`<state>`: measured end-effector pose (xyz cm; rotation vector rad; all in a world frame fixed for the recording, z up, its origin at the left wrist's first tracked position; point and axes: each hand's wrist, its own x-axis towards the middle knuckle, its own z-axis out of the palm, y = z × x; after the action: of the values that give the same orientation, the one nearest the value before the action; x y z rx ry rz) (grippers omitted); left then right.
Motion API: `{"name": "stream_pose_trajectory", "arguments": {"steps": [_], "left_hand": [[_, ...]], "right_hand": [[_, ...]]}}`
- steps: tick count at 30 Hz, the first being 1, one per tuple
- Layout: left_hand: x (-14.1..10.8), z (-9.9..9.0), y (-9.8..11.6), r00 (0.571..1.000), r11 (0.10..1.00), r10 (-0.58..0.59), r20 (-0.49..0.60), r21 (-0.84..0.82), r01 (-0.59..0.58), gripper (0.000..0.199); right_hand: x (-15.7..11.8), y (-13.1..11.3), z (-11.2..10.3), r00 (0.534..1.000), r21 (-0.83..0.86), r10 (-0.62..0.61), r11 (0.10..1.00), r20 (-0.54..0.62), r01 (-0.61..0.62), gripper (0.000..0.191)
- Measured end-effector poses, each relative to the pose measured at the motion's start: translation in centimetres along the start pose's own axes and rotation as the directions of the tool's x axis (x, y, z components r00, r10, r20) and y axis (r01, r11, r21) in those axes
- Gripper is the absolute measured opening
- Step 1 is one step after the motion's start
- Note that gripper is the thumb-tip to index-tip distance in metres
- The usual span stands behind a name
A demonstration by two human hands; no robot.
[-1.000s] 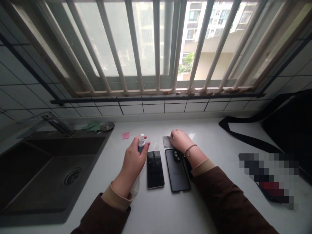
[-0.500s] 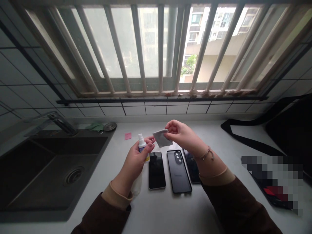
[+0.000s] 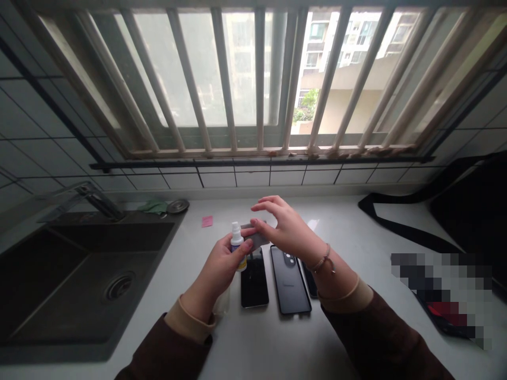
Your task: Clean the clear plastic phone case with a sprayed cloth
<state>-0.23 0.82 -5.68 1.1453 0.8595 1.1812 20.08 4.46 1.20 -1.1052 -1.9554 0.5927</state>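
Now the flat grey packet (image 3: 260, 240) has crossed to the left hand (image 3: 219, 264), above the far end of the phone (image 3: 254, 287); half a second ago we saw it dangle from the right hand (image 3: 291, 232). The left, over the phone's upper left, curls around the white-capped spray bottle (image 3: 236, 240), its fingers reaching out against the packet. Beyond the phone and to its right, the right hand is spread, a clear gap between thumb and fingers; whether that thumb touches the packet we cannot tell. We judge this a hand-to-hand pass, bringing bottle and packet together, while the phone and, to its right, the black case (image 3: 292, 287) lie flat on the surface (image 3: 257, 343).
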Motion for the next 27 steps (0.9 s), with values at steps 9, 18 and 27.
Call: {"name": "stream_pose_trajectory", "arguments": {"steps": [9,18,27], "left_hand": [[-0.5,0.3,0.2,0.993,0.997,-0.06,0.1,0.053,0.055,0.043],[0.2,0.5,1.1,0.997,0.988,-0.03,-0.078,-0.154,0.018,0.061],[1.0,0.2,0.6,0.94,0.957,-0.223,-0.259,-0.243,0.16,0.057]], "right_hand": [[-0.2,-1.5,0.9,0.962,0.131,-0.034,0.991,0.272,-0.002,0.023],[0.7,-1.3,0.6,0.967,0.699,0.249,0.701,-0.055,-0.141,0.039],[-1.2,0.1,1.1,0.752,0.819,0.559,0.207,0.349,-0.535,0.033]]}}
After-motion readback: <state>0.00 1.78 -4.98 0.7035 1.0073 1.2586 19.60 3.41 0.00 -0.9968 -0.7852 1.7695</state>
